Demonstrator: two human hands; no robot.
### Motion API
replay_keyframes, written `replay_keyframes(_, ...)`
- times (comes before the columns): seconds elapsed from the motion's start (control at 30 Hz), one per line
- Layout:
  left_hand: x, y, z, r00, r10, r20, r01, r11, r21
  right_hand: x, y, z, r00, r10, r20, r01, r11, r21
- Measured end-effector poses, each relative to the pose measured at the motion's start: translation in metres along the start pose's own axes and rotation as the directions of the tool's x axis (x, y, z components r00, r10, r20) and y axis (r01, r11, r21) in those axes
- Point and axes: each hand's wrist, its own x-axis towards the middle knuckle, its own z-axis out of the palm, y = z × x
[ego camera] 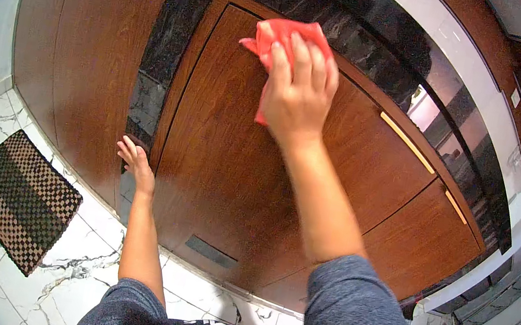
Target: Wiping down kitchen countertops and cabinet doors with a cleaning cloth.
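Note:
A red cloth (293, 31) is bunched under my right hand (301, 94), which presses it near the upper edge of a brown wood-grain cabinet door (225, 156). Parts of the cloth stick out past my fingertips and below my palm. Lower and to the left, my left hand (137, 160) has its fingers apart and holds nothing. It is beside the dark stone pillar (147, 97) between two cabinet sections; whether it touches the surface cannot be told.
Above the doors runs a glossy black stone counter edge (365, 30). Light handle strips (407, 141) line the door tops at right. A checkered mat (25, 200) lies on the white marbled floor (83, 262) at left. More wooden cabinet doors (97, 58) stand at upper left.

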Motion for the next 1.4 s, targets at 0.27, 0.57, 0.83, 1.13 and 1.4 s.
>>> replay_keyframes(0.27,0.002,-0.003,-0.002,0.998,-0.007,0.057,0.003,0.997,0.080,-0.185,-0.086,-0.042,0.605,-0.741,0.292,0.639,0.670,0.377)
replay_keyframes(0.57,-0.009,0.000,0.010,0.980,0.170,-0.106,-0.149,0.972,0.182,-0.025,0.041,-0.033,0.998,-0.058,0.036,0.061,0.994,-0.089)
replay_keyframes(0.83,-0.056,0.012,0.050,0.896,0.441,-0.052,-0.385,0.830,0.402,-0.191,-0.029,-0.085,0.559,-0.749,0.356,0.695,0.657,0.291)
replay_keyframes(1.13,-0.063,0.016,0.051,0.879,0.468,-0.090,-0.397,0.824,0.405,-0.065,0.050,-0.062,0.975,-0.092,0.201,0.126,0.979,-0.161)
replay_keyframes(1.4,-0.063,0.015,0.052,0.915,0.403,-0.025,-0.366,0.856,0.365,-0.200,0.006,-0.105,0.555,-0.723,0.412,0.622,0.689,0.372)
